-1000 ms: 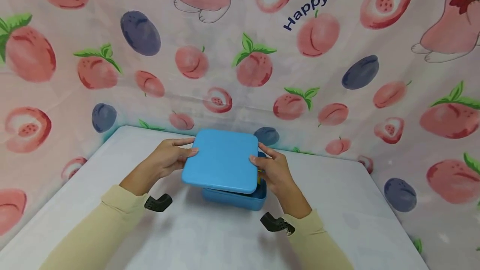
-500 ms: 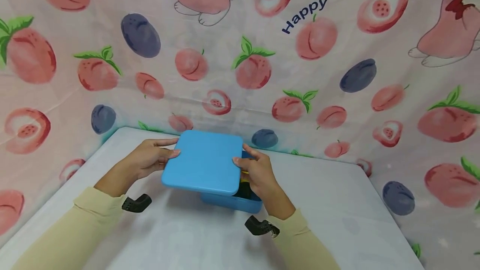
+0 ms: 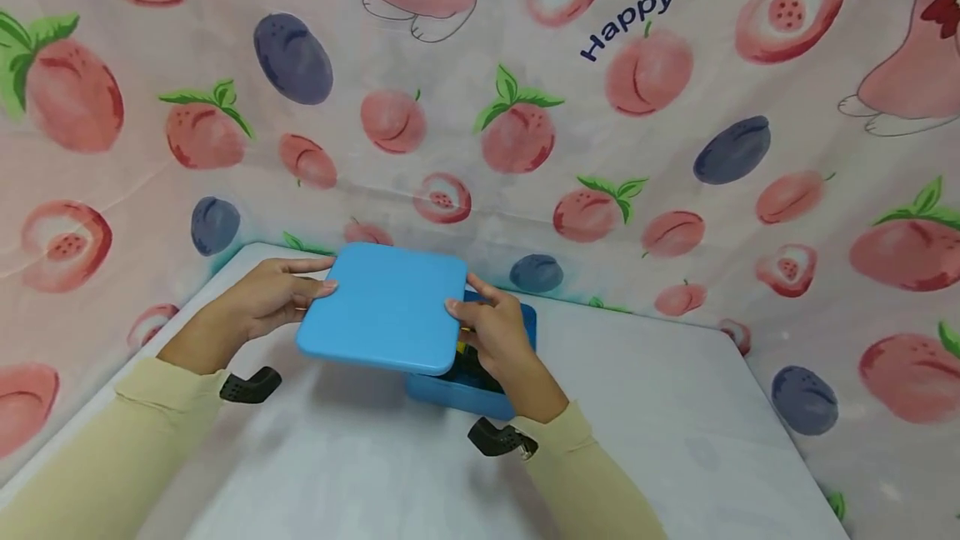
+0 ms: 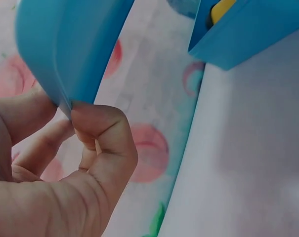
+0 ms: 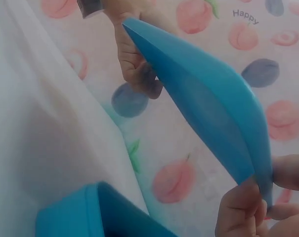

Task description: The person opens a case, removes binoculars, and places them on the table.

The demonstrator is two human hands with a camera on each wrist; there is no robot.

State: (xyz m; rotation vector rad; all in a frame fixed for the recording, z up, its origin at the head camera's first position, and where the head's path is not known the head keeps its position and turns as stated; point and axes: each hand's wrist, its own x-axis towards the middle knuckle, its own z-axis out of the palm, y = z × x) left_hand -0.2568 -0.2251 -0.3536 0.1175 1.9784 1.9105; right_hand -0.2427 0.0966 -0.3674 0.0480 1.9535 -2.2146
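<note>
Both hands hold a flat blue lid (image 3: 386,307) up in the air, to the left of and partly over a blue box (image 3: 457,394). My left hand (image 3: 266,302) pinches the lid's left edge, thumb on top and fingers beneath, as the left wrist view confirms. At the opposite edge my right hand (image 3: 498,332) pinches it the same way. Inside the box, dark and yellow contents show in part, with a yellow piece (image 4: 221,10) in the left wrist view. The lid, right hand and box walls hide the rest of them.
The box stands on a white table (image 3: 637,423), near its back edge. Behind rises a pink cloth backdrop (image 3: 480,215) printed with fruit and rabbits. Black wrist devices (image 3: 251,386) sit at both sleeves.
The lid has moved left with both hands holding it, away from above the box. More of the box's opening and its dark contents now shows.
</note>
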